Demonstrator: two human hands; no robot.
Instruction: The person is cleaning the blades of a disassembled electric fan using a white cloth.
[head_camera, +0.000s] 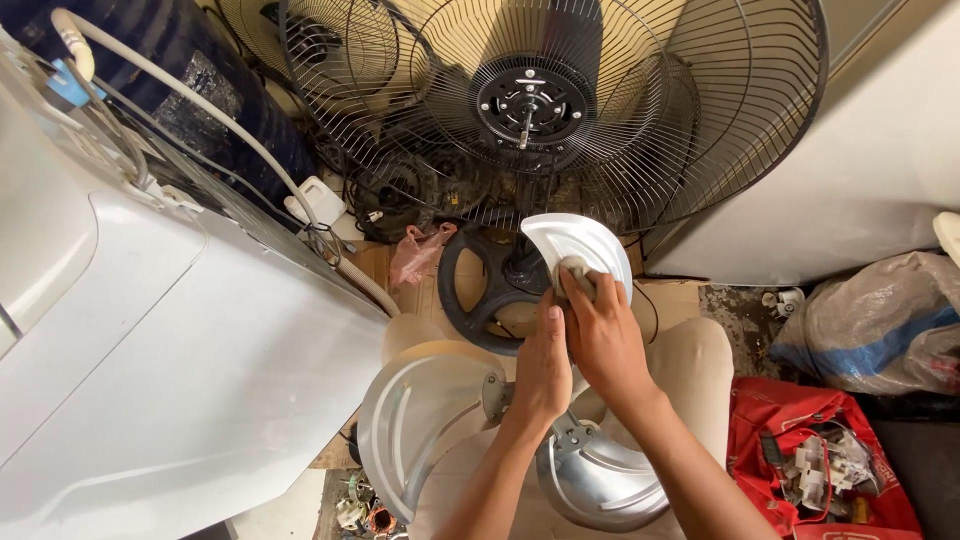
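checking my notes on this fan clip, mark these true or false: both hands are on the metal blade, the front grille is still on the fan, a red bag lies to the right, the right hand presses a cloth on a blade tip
1. Both hands are on the metal fan blade. True: the left hand and right hand both rest on it.
2. The front grille is on the fan. False: the hub and shaft are bare, only the rear grille shows.
3. A red bag lies to the right. True.
4. The right hand presses a cloth on the upper blade tip. True.
5. The blade is mounted on the shaft. False: it is off the fan, over the lap.

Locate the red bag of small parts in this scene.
In the head view, the red bag of small parts lies on the floor at lower right, beside the person's right forearm, below a grey plastic sack.
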